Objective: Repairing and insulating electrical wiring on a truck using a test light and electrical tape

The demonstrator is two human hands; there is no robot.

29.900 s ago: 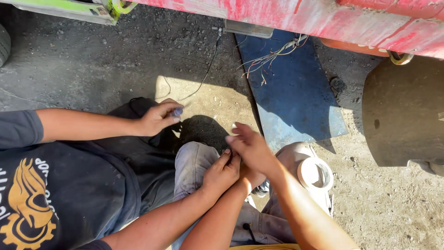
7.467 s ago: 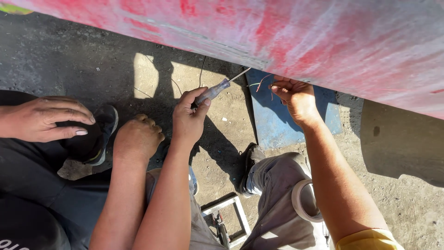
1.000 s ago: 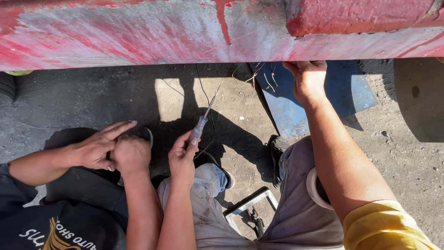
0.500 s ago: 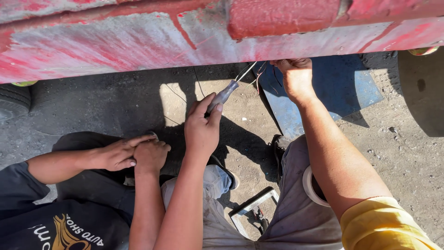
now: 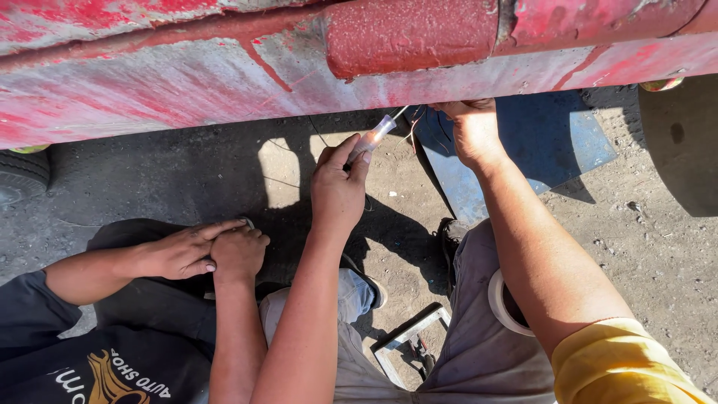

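My left hand (image 5: 336, 187) grips a slim probe tool with a clear handle (image 5: 372, 138), its tip pointing up to the right at thin wires (image 5: 411, 123) hanging under the red vehicle body (image 5: 224, 67). Just right of the tool tip, my right hand (image 5: 471, 131) reaches up to the body's lower edge. Its fingers are closed at the wires, and their tips are hidden behind the edge. A yellow sleeve covers my right upper arm. I sit on the ground in grey trousers.
A co-worker in a dark shirt sits at the left, both hands (image 5: 209, 251) together on a knee. A blue sheet (image 5: 553, 138) lies under the vehicle. A white ring (image 5: 497, 303) rests at my thigh, a metal frame (image 5: 407, 337) lies on the ground, and a tyre (image 5: 22, 176) is far left.
My left hand has risen with the probe tool from low over my knee up to the wires. My right hand has stayed at the wires. The co-worker's hands have closed together.
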